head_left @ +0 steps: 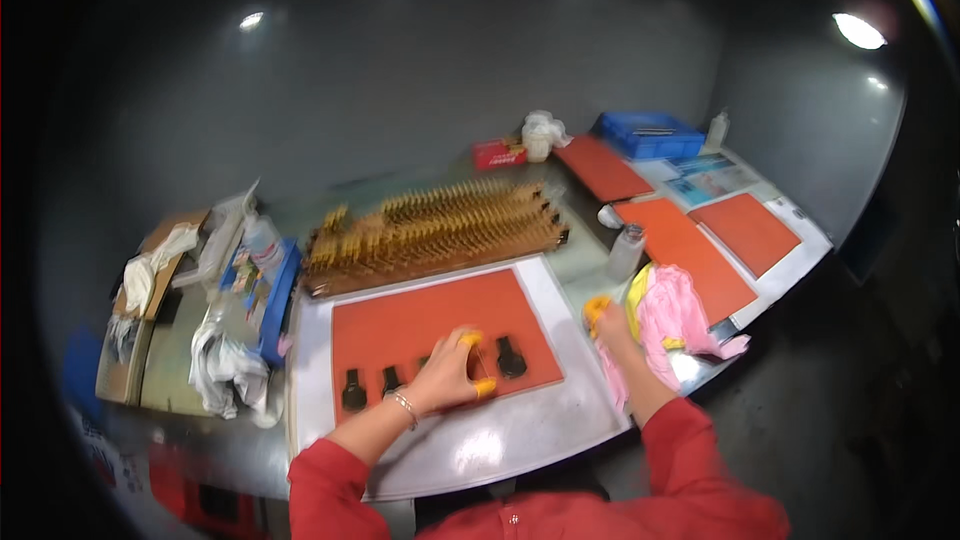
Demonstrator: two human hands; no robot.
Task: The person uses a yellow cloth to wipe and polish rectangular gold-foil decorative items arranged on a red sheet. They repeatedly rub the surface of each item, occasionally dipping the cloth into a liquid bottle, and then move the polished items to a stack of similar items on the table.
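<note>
Several black pieces, shaped like a round head with a short strap, lie in a row on an orange mat [430, 305]. One black piece [511, 358] lies right of my left hand [445, 376]; another black piece [354, 391] is at the row's left end. My left hand is over the row, its yellow-capped thumb and forefinger apart; a dark shape between them is too blurred to name. My right hand [612, 325], also yellow-capped, is closed and blurred at the mat's right. A pink cloth [612, 380] hangs beneath it, seemingly gripped.
Behind the mat stands a brown rack [430, 260] with rows of yellowish pins. A clear bottle [627, 252] and a bundled pink cloth [672, 305] sit right. Blue bins [650, 137] stand far right and left, where white cloths [228, 365] lie. More orange mats [745, 230] are right.
</note>
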